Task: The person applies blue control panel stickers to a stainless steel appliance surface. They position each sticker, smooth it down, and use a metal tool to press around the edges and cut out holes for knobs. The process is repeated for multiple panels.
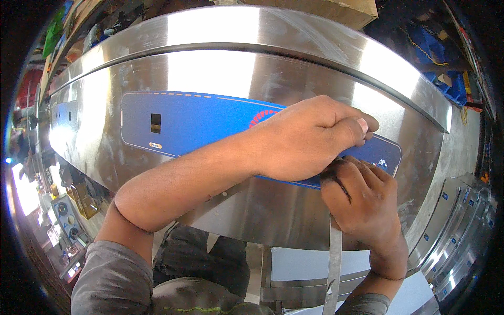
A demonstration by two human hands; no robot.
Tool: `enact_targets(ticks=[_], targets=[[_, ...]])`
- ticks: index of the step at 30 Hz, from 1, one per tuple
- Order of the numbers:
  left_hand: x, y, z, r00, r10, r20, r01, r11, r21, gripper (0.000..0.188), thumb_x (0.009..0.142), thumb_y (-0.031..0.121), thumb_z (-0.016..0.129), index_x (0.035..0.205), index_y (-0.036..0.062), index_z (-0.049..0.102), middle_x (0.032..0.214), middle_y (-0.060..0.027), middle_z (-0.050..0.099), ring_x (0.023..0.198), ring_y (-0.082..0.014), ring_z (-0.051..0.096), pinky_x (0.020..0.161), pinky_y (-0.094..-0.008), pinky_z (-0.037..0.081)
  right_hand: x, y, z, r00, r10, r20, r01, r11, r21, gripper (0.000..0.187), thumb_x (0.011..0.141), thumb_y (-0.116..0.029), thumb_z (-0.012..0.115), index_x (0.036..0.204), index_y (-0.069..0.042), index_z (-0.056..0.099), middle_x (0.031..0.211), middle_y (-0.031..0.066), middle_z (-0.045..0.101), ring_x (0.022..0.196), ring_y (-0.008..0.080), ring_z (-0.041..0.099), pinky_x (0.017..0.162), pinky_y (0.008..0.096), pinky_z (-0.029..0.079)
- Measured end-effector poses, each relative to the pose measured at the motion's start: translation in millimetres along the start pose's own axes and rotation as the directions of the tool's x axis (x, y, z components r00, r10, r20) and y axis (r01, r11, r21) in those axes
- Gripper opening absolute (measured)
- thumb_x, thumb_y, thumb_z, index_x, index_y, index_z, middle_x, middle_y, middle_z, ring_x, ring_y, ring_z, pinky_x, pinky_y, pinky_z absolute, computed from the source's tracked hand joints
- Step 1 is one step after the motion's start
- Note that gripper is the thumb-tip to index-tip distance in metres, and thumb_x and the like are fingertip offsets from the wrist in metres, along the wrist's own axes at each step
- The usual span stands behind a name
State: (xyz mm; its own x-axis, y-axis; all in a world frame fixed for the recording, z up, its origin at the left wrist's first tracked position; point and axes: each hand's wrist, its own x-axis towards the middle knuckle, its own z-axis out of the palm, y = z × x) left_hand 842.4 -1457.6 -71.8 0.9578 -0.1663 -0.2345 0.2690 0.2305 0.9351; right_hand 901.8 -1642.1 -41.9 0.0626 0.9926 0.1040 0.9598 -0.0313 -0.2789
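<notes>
A long blue label panel [210, 115] with rounded ends lies on a brushed stainless-steel appliance front [210, 68]. It has a dark rectangular window near its left end and a red arc of marks partly covered by my arm. My left hand [315, 134] rests over the panel's right half, thumb and fingers curled together; whatever they pinch is hidden. Just below it, my right hand [362, 197] is closed against the panel's lower edge, its fingertips out of sight. A narrow grey strip [334, 262] runs down from beneath the right hand; I cannot tell whether that hand grips it.
A second, smaller blue panel [65, 116] shows at the steel's left end. Below the steel are a frame with a pale board [302, 262]. Stacked steel units [454, 236] stand at right, blue bins [446, 86] at far right, and a cardboard box [336, 11] behind.
</notes>
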Motion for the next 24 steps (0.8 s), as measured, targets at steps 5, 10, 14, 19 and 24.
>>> enact_targets(ticks=[5, 10, 14, 19, 24], targets=[[0.4, 0.1, -1.0, 1.0, -0.005, -0.003, 0.005, 0.999, -0.046, 0.049, 0.108, 0.024, 0.044, 0.133, -0.0166, 0.051, 0.127, -0.0248, 0.063, 0.122, -0.0262, 0.06, 0.108, -0.0357, 0.046, -0.2, -2.5, -1.1, 1.0, -0.01, -0.003, 0.01, 0.999, -0.047, 0.025, 0.066, -0.009, 0.07, 0.089, -0.004, 0.065, 0.094, 0.0108, 0.067, 0.084, 0.0262, 0.072, 0.066, 0.0357, 0.058], [1.2, -1.0, -0.9, 1.0, 0.008, -0.004, -0.008, 0.999, -0.043, 0.049, 0.108, 0.024, 0.043, 0.134, -0.017, 0.05, 0.128, -0.0257, 0.062, 0.123, -0.0282, 0.06, 0.108, -0.0367, 0.046, -0.4, -2.7, -4.5, 1.0, -0.017, 0.018, 0.018, 0.999, -0.05, 0.023, 0.068, -0.009, 0.07, 0.089, -0.004, 0.064, 0.096, 0.0108, 0.067, 0.087, 0.0265, 0.073, 0.068, 0.0365, 0.059], [1.1, -0.9, -0.8, 1.0, 0.008, -0.001, -0.008, 0.999, -0.046, 0.049, 0.108, 0.024, 0.043, 0.134, -0.0172, 0.05, 0.128, -0.026, 0.062, 0.123, -0.0289, 0.06, 0.109, -0.0371, 0.046, 0.1, -2.4, -5.0, 0.999, -0.022, 0.025, 0.023, 0.999, -0.05, 0.021, 0.068, -0.008, 0.07, 0.088, -0.004, 0.063, 0.097, 0.0113, 0.067, 0.087, 0.0266, 0.072, 0.069, 0.0368, 0.06], [1.4, -0.3, -0.3, 1.0, 0.027, 0.004, -0.027, 0.998, -0.049, 0.049, 0.107, 0.024, 0.044, 0.134, -0.0171, 0.05, 0.128, -0.0259, 0.062, 0.123, -0.0287, 0.06, 0.109, -0.0373, 0.046, -0.4, -2.2, -4.3, 0.999, -0.007, 0.033, 0.007, 1.0, -0.016, 0.021, 0.068, -0.008, 0.07, 0.087, -0.003, 0.063, 0.097, 0.0121, 0.067, 0.086, 0.0268, 0.072, 0.07, 0.037, 0.06], [0.7, 0.6, -0.2, 1.0, -0.003, 0.008, 0.003, 0.999, -0.041, 0.049, 0.108, 0.023, 0.044, 0.134, -0.017, 0.05, 0.128, -0.0254, 0.062, 0.123, -0.0282, 0.059, 0.109, -0.0373, 0.046, -0.8, -1.5, -2.3, 1.0, -0.024, 0.011, 0.025, 1.0, -0.014, 0.023, 0.067, -0.008, 0.07, 0.088, -0.003, 0.064, 0.095, 0.0119, 0.066, 0.086, 0.0269, 0.072, 0.07, 0.0369, 0.06]])
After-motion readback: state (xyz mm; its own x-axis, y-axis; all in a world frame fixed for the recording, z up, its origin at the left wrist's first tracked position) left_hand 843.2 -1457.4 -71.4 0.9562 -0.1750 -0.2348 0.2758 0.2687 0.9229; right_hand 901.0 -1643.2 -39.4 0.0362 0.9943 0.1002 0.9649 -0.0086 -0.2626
